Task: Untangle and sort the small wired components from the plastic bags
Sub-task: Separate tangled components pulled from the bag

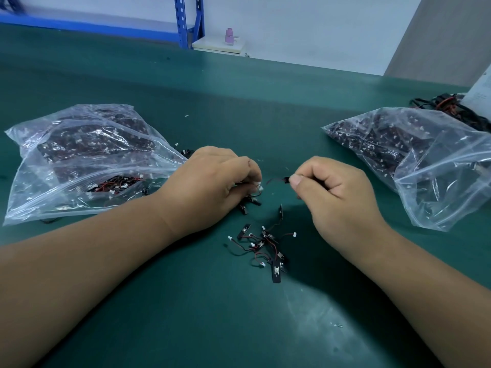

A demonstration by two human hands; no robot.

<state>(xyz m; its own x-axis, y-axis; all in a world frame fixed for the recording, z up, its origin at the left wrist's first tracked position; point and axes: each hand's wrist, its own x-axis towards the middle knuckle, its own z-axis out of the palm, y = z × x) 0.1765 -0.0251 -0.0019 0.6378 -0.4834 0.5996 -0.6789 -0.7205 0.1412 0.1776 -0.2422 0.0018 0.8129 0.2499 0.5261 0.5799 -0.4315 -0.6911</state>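
Two clear plastic bags full of small black wired components lie on the green table, the left bag (79,160) with its mouth open toward the middle and the right bag (414,160). My left hand (212,181) curls over a small tangle of components (251,200) and holds it against the table. My right hand (332,192) pinches one wired component (284,179) between thumb and forefinger; its thin wire points toward the left hand. A loose pile of components (265,248) with red and black wires and white plugs lies in front of both hands.
A bundle of black and red cables (451,104) and a white sheet (482,88) sit at the far right. A blue rack (187,19) and a white cabinet with a pink bottle (229,35) stand beyond the table's far edge.
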